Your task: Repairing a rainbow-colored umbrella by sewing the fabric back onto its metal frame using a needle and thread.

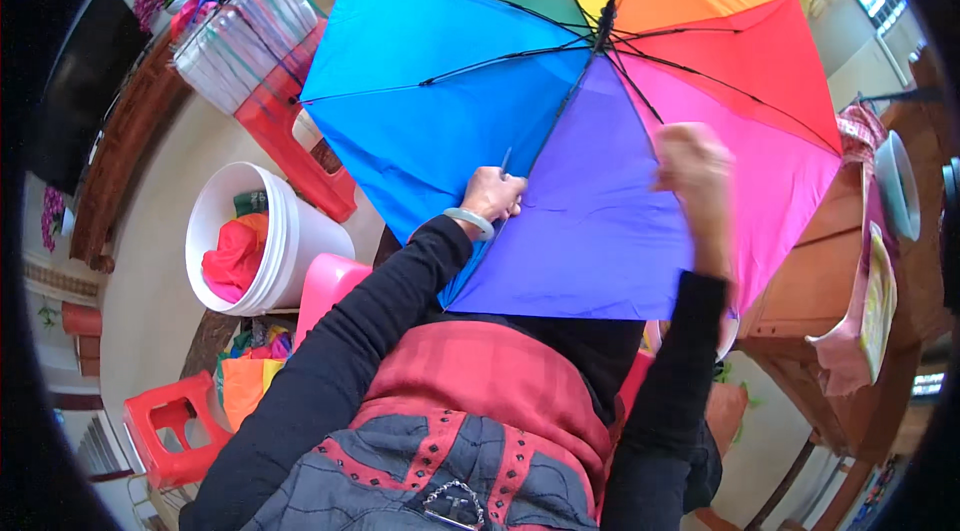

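Observation:
A rainbow umbrella (590, 231) lies opened over my lap, its inside facing me. Black ribs fan out from the dark shaft (607, 19) near the top. My left hand (494, 197), with a pale bangle at the wrist, is closed on the umbrella at the seam between the blue and purple panels. A thin grey rod-like piece (506, 161) sticks up from its fingers. Above the border of the purple and pink panels, my right hand (694, 163) is raised in a fist, slightly blurred. Whatever it may hold is too small or hidden to make out.
At left, a white bucket (270, 251) holds colourful cloth. Behind it, a red stool (290, 136) carries a clear bin (240, 36) of umbrella parts. Another red stool (178, 429) stands lower left. A wooden table (800, 281) with hanging cloths is at right.

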A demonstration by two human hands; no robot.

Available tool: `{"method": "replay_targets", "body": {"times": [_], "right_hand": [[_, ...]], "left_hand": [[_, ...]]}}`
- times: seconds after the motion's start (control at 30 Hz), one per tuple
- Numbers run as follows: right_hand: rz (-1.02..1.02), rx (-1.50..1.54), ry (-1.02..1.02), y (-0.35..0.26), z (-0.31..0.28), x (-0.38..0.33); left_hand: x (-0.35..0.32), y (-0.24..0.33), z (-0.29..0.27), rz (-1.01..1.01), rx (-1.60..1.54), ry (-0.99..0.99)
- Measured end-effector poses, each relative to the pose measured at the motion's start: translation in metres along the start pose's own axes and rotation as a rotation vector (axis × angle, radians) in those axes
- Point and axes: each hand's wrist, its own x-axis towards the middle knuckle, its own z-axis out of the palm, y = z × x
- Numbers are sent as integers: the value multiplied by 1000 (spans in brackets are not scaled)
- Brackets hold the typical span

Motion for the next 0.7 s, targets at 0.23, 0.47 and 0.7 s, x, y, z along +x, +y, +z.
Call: {"method": "replay_targets", "body": {"times": [0.23, 0.47, 0.7], "right_hand": [[-67, -558, -91, 110, 134, -4], [-94, -750, -140, 104, 148, -17], [-57, -684, -213, 103, 151, -19]], "left_hand": [[6, -2, -6, -114, -322, -96], [6, -4, -6, -101, -360, -58], [2, 2, -8, -93, -353, -74]]}}
